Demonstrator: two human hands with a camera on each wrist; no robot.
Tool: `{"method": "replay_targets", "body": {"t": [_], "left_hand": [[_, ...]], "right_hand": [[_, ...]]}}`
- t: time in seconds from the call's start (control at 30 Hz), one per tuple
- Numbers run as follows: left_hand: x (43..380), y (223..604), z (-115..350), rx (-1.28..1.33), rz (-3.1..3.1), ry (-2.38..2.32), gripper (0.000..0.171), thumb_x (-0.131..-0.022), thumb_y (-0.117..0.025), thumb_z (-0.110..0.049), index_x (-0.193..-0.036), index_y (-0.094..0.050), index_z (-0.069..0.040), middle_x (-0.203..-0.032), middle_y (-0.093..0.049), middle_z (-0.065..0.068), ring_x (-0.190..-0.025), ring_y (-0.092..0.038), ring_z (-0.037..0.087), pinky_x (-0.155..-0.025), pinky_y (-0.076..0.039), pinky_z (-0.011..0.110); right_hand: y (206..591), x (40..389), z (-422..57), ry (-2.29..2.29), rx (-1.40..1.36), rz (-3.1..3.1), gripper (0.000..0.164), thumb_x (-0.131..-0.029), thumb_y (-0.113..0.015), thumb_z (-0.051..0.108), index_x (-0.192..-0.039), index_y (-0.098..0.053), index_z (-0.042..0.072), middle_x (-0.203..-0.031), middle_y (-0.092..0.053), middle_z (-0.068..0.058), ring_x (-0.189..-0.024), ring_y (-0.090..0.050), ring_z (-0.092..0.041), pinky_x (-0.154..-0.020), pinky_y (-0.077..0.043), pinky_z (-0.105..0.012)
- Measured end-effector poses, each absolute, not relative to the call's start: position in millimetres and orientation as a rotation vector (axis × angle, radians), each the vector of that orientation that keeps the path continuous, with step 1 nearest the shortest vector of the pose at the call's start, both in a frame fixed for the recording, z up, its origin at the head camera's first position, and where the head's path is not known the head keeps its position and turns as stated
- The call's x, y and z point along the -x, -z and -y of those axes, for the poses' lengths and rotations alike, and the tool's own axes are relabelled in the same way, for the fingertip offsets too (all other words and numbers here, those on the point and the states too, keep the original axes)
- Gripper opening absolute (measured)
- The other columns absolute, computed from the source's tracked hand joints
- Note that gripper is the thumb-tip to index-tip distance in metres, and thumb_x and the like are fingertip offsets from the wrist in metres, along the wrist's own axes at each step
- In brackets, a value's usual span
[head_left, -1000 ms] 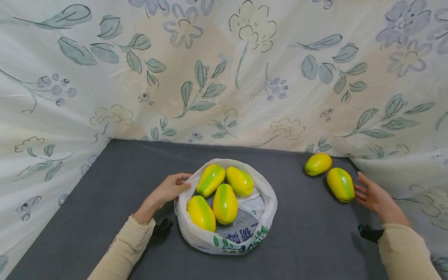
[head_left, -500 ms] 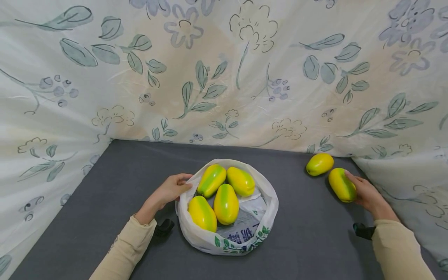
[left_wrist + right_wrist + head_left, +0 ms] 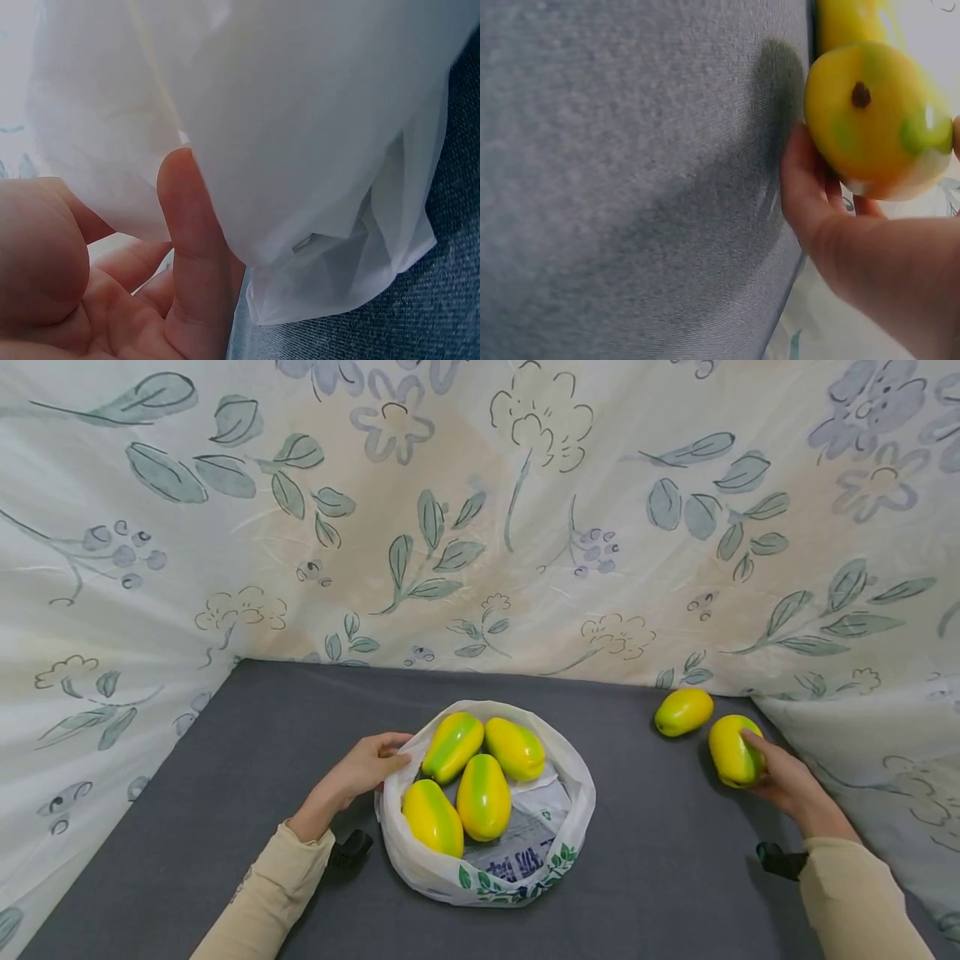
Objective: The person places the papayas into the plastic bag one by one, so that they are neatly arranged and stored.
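Left arm slanting forward and inward here, long beige fabric sleeve [image 3: 262, 893] ending at a bare wrist, and the left hand [image 3: 358, 770] has a pinch on, thumb against fingers! One fingertip [image 3: 178, 169] stands upright in the left wrist view. Across to the other side: right arm out wide, a matching beige fabric sleeve [image 3: 858, 893], forearm angled inward. And the right hand [image 3: 789, 783] has a full grip, thumb over the top, fingers curved beneath!

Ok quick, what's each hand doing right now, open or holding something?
Left hand: holding the white bag at its rim.
Right hand: holding a yellow-green fruit.
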State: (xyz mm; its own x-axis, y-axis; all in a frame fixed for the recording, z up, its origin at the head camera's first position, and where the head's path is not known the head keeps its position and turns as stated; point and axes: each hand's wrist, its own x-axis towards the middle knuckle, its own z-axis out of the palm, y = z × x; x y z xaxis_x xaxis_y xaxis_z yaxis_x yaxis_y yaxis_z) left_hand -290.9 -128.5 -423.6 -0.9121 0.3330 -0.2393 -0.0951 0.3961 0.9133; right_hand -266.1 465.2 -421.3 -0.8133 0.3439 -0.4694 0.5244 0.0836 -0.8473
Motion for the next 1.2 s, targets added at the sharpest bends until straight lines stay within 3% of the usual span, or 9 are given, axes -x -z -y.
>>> {"method": "replay_targets", "body": {"t": [0.1,0.17,0.23,0.33,0.43,0.6,0.83,1.2], "left_hand": [[291.4,424.6,128.3,-0.208,-2.278,-1.524,0.044,-0.099,-0.054,-0.014,-0.14,-0.044,-0.002,-0.117,-0.06,0.017,-0.083,-0.063,0.021,-0.066,-0.054,0.036],[292.0,425.1,128.0,-0.206,-2.275,-1.527,0.044,-0.099,-0.054,-0.014,-0.14,-0.044,-0.002,-0.117,-0.06,0.018,-0.083,-0.063,0.021,-0.066,-0.054,0.036],[292.4,425.4,127.8,-0.203,-2.273,-1.529,0.044,-0.099,-0.054,-0.014,-0.14,-0.044,-0.002,-0.117,-0.06,0.018,-0.083,-0.063,0.021,-0.066,-0.054,0.036],[292.3,425.1,127.4,-0.197,-2.274,-1.527,0.044,-0.098,-0.055,-0.014,-0.139,-0.045,-0.002,-0.117,-0.06,0.018,-0.082,-0.063,0.021,-0.066,-0.054,0.036],[292.1,425.2,127.2,-0.195,-2.275,-1.526,0.043,-0.098,-0.055,-0.014,-0.139,-0.045,-0.002,-0.115,-0.061,0.017,-0.082,-0.063,0.021,-0.065,-0.054,0.035],[292.6,427.2,127.7,-0.205,-2.273,-1.536,0.043,-0.099,-0.054,-0.013,-0.139,-0.045,-0.001,-0.116,-0.061,0.017,-0.083,-0.064,0.021,-0.066,-0.055,0.036],[292.2,426.9,127.2,-0.195,-2.278,-1.528,0.043,-0.099,-0.054,-0.013,-0.139,-0.044,-0.001,-0.117,-0.06,0.018,-0.084,-0.063,0.021,-0.067,-0.055,0.036],[292.3,425.5,127.3,-0.194,-2.274,-1.527,0.044,-0.099,-0.054,-0.013,-0.14,-0.044,-0.001,-0.118,-0.06,0.018,-0.085,-0.063,0.021,-0.067,-0.055,0.036]], "right_hand": [[420.4,264.8,-463.4,1.995,-0.951,-2.02,0.119,-0.078,-0.056,0.068,-0.149,0.018,0.009,-0.149,0.0,-0.027,-0.128,-0.021,-0.037,-0.108,-0.02,-0.055],[419.1,262.0,-461.7,2.089,-0.93,-1.915,0.118,-0.077,-0.06,0.066,-0.149,0.02,0.016,-0.145,-0.011,-0.024,-0.125,-0.026,-0.033,-0.109,-0.019,-0.053],[418.0,258.0,-459.6,2.164,-0.836,-1.822,0.112,-0.082,-0.059,0.061,-0.148,0.021,0.022,-0.135,-0.022,-0.018,-0.117,-0.034,-0.027,-0.105,-0.029,-0.051],[418.1,252.8,-454.8,2.254,-0.72,-1.709,0.097,-0.089,-0.056,0.053,-0.149,0.017,0.031,-0.121,-0.029,-0.004,-0.099,-0.044,-0.016,-0.089,-0.044,-0.045],[418.9,249.6,-448.1,2.297,-0.644,-1.66,0.085,-0.094,-0.052,0.049,-0.148,0.011,0.036,-0.121,-0.031,-0.001,-0.093,-0.048,-0.013,-0.075,-0.049,-0.037],[417.7,248.5,-434.9,2.306,-0.607,-1.659,0.081,-0.094,-0.05,0.05,-0.148,0.009,0.037,-0.122,-0.03,0.0,-0.098,-0.045,-0.014,-0.075,-0.048,-0.034],[413.7,246.7,-418.9,2.276,-0.543,-1.707,0.076,-0.096,-0.049,0.048,-0.148,0.004,0.032,-0.12,-0.034,0.0,-0.09,-0.056,-0.012,-0.076,-0.047,-0.034],[405.2,241.8,-393.7,2.252,-0.422,-1.735,0.069,-0.098,-0.048,0.043,-0.146,-0.001,0.026,-0.122,-0.034,-0.001,-0.096,-0.055,-0.014,-0.082,-0.048,-0.036]]}}
